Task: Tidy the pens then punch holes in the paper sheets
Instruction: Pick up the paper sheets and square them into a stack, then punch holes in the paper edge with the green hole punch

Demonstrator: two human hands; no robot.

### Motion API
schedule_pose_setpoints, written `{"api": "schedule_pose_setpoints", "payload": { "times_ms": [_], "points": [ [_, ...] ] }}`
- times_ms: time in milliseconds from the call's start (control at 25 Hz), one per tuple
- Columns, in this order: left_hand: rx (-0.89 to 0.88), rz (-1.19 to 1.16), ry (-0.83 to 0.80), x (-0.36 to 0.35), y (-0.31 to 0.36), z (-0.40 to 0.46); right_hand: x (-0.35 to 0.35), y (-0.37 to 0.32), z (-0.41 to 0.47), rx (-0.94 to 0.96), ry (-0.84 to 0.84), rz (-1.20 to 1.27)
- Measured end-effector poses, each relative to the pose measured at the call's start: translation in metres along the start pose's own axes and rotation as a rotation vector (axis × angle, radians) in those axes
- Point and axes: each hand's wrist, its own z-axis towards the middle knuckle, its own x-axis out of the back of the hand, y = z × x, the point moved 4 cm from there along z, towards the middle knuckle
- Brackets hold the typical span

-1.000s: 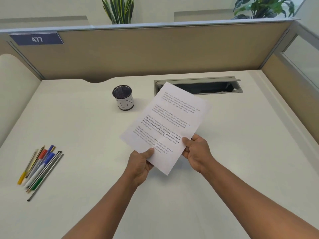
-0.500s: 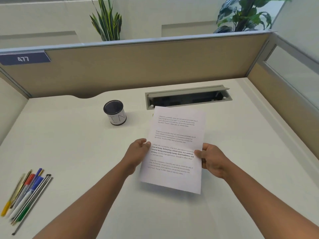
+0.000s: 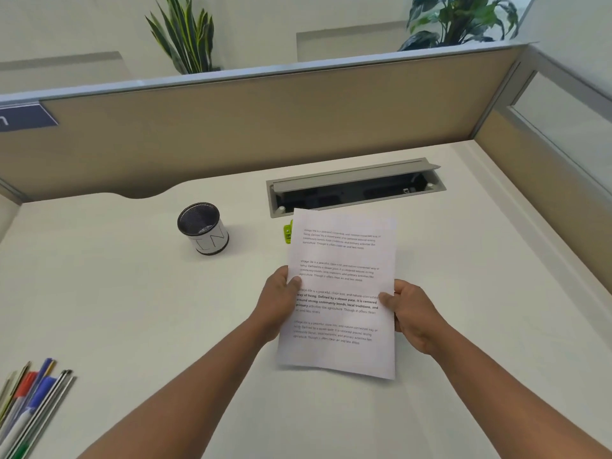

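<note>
Printed paper sheets [image 3: 344,256] are held upright above the desk's middle, text facing me. My left hand [image 3: 276,303] grips their left edge and my right hand [image 3: 410,314] grips the right edge. Several pens [image 3: 29,402] lie loose in a bundle at the desk's near left corner. A round mesh pen cup [image 3: 203,228] stands empty left of the sheets. A small lime-green object [image 3: 287,230], perhaps the hole punch, peeks out behind the paper's upper left edge; most of it is hidden.
An open cable tray [image 3: 356,187] is set into the white desk [image 3: 132,309] behind the paper. Beige partition walls [image 3: 265,127] close off the back and right sides. Plants stand beyond the partition.
The sheets turned from a slant to straight upright and both hands shifted from the bottom edge to the side edges. The green object has come into sight behind the paper. The view tilted up.
</note>
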Motion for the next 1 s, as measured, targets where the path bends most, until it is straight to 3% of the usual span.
{"api": "schedule_pose_setpoints", "payload": {
  "times_ms": [160, 280, 360, 480, 760, 1000],
  "points": [
    [-0.087, 0.17, 0.093, 0.001, 0.02, 0.032, 0.023, -0.004, 0.014, -0.009, 0.078, 0.029],
    [-0.284, 0.573, 0.235, 0.011, 0.048, 0.066, 0.041, -0.007, 0.023, -0.017, 0.107, 0.064],
    [-0.372, 0.845, 0.205, 0.01, 0.067, 0.092, 0.049, -0.008, 0.029, -0.023, 0.116, 0.085],
    [-0.369, 1.028, 0.139, 0.005, 0.091, 0.128, 0.055, -0.007, 0.037, -0.031, 0.118, 0.108],
    [-0.147, 1.032, -0.084, 0.001, 0.104, 0.171, 0.063, 0.002, 0.047, -0.05, 0.113, 0.131],
    [-0.133, 0.846, -0.015, 0.011, 0.106, 0.155, 0.061, -0.002, 0.051, -0.041, 0.085, 0.126]
  ]
}}
